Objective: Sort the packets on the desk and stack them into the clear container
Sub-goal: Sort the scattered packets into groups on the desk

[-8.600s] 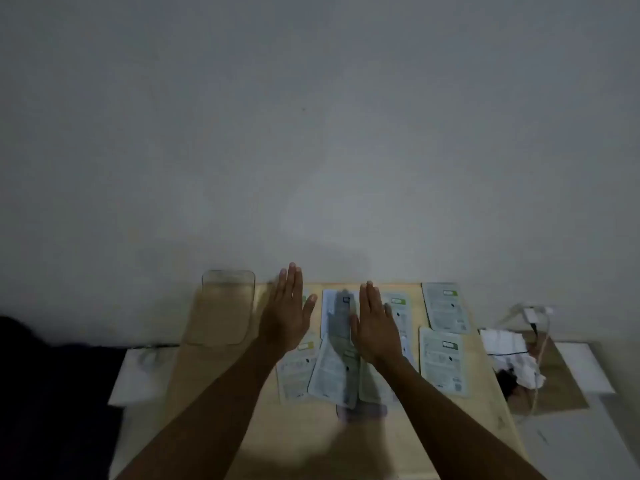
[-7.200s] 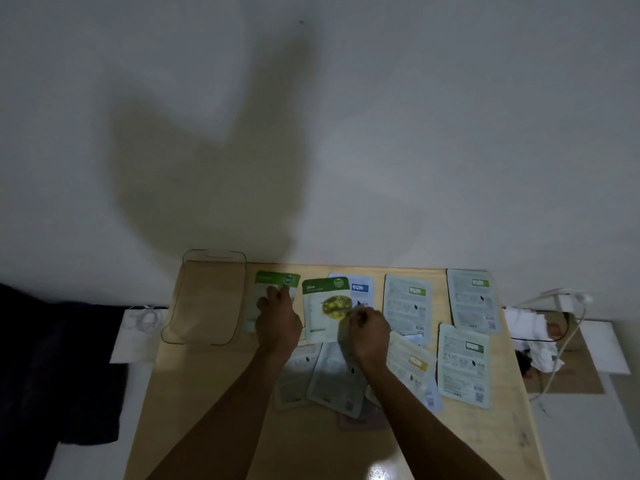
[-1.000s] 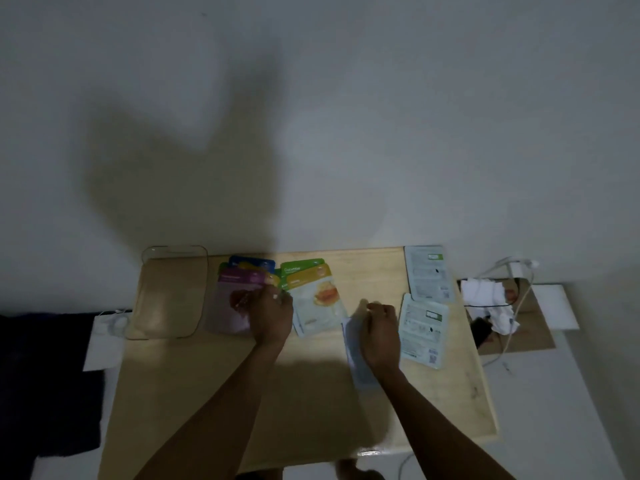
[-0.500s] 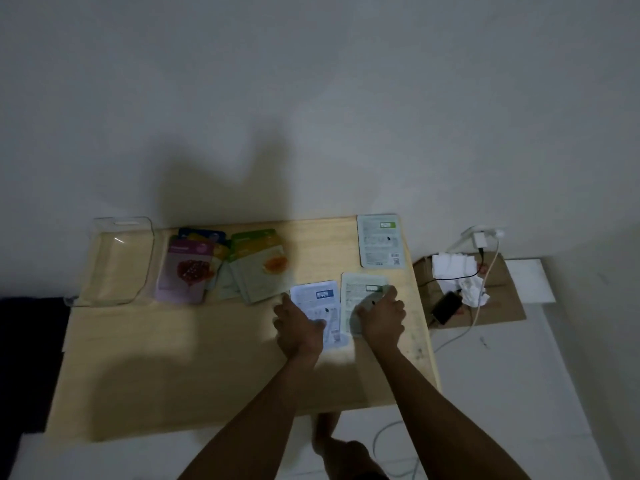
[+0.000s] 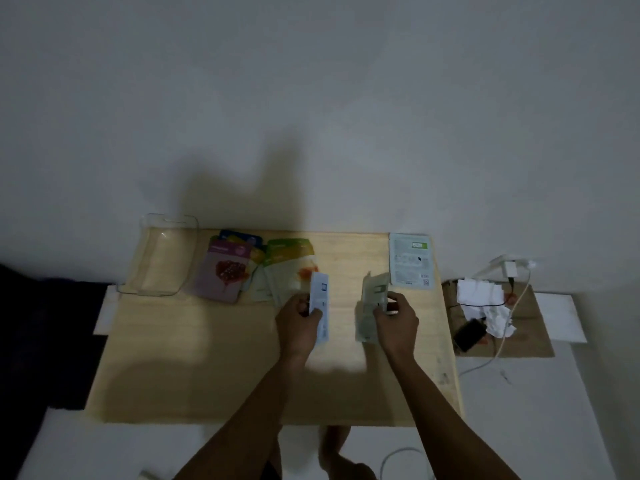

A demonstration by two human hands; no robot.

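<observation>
White packet [image 5: 319, 306] gripped in left hand [image 5: 300, 322], green-labelled packet [image 5: 372, 308] in right hand [image 5: 394, 318].

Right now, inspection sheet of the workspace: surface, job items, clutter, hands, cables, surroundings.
Surface: wooden desk, dimly lit, near half bare.
Job's things: clear container at the far left corner, nothing seen in it. Purple packet and orange-fruit packet top overlapping face-up piles beside it. One face-down packet lies flat at the far right corner.
Clutter: crumpled white paper and a dark phone on brown cardboard right of the desk.
Hands: left hand holds a blue-marked packet raised on edge; right hand holds a green-marked packet likewise.
Cables: white cable from a wall plug; another on the floor.
Surroundings: plain wall, pale floor, dark mass at left.
</observation>
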